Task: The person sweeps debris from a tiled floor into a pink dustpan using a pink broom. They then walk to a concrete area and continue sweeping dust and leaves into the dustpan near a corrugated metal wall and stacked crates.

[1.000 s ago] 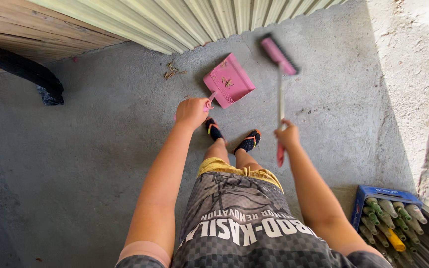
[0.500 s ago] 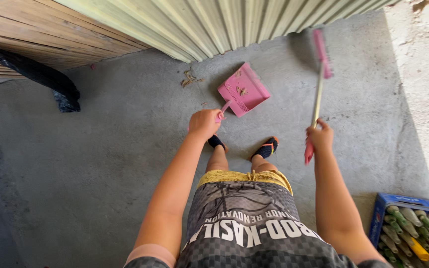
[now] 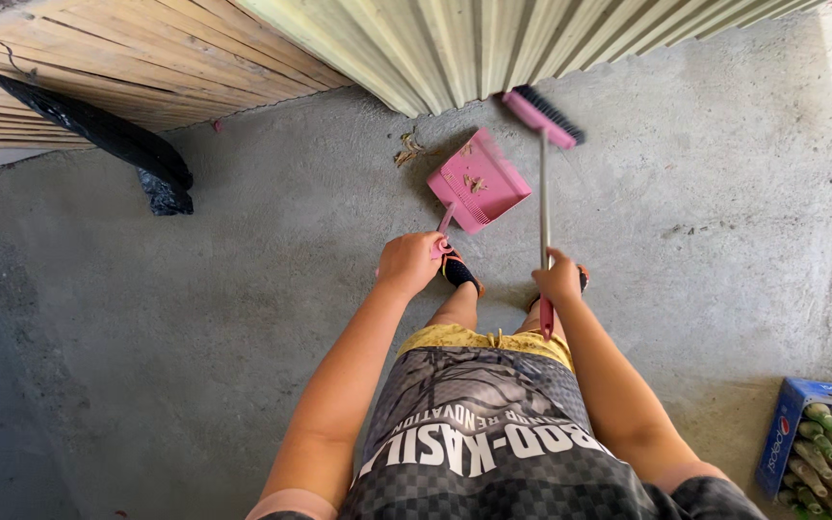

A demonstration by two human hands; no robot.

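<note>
My left hand [image 3: 410,263] grips the handle of a pink dustpan [image 3: 479,180] that rests on the concrete floor ahead of my feet, with a few dry leaf bits in it. In my right hand [image 3: 558,279] is the long handle of a pink broom [image 3: 542,116]; its dark-bristled head sits just right of the dustpan, near the corrugated metal wall. A small pile of dry debris [image 3: 406,149] lies on the floor left of the dustpan.
A corrugated metal wall [image 3: 493,43] and wooden planks [image 3: 137,77] run along the far side. A black plastic bag [image 3: 127,144] hangs at the planks. A blue crate of bottles [image 3: 820,443] stands at the lower right. I stand on grey concrete floor [image 3: 146,327].
The broom head swung left from the right side to sit beside the dustpan. Leaf bits now lie in the dustpan. Both hands keep their grip.
</note>
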